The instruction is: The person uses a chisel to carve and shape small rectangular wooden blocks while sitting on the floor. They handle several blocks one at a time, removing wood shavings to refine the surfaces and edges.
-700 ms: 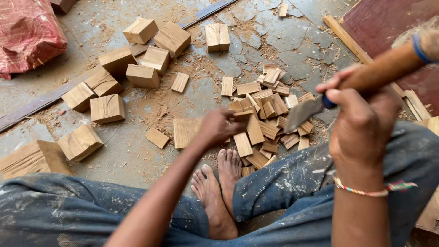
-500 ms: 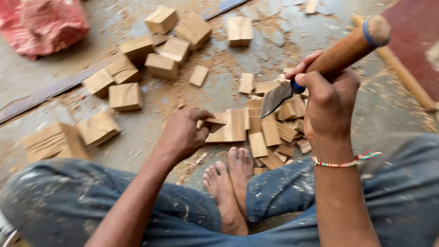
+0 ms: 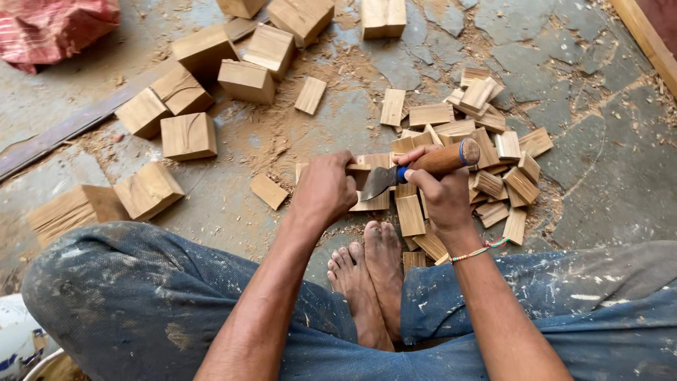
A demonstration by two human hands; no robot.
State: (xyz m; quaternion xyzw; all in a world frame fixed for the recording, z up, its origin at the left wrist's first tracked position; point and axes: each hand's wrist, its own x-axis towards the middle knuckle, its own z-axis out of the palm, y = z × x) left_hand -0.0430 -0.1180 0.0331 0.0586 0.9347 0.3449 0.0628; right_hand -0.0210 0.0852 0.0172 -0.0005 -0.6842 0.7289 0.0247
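My left hand (image 3: pixel 325 187) grips a small flat wooden piece (image 3: pixel 361 171) held upright on a larger flat wooden slab (image 3: pixel 372 203) on the floor. My right hand (image 3: pixel 441 194) is closed on a small hatchet (image 3: pixel 423 168) with a wooden handle and a blue band. Its dark metal blade rests against the held piece. My bare feet (image 3: pixel 367 279) lie just below the slab, between my knees in paint-stained jeans.
A heap of thin cut wooden pieces (image 3: pixel 486 162) lies to the right of my hands. Chunky wooden blocks (image 3: pixel 211 85) sit at upper left amid sawdust. A stacked block (image 3: pixel 74 212) lies at left, a red cloth bag (image 3: pixel 56 25) at top left, a plank (image 3: pixel 645 39) at top right.
My right hand has swung the hatchet down from a raised position onto the piece. My left hand has kept its hold on the piece, and the camera has tilted closer.
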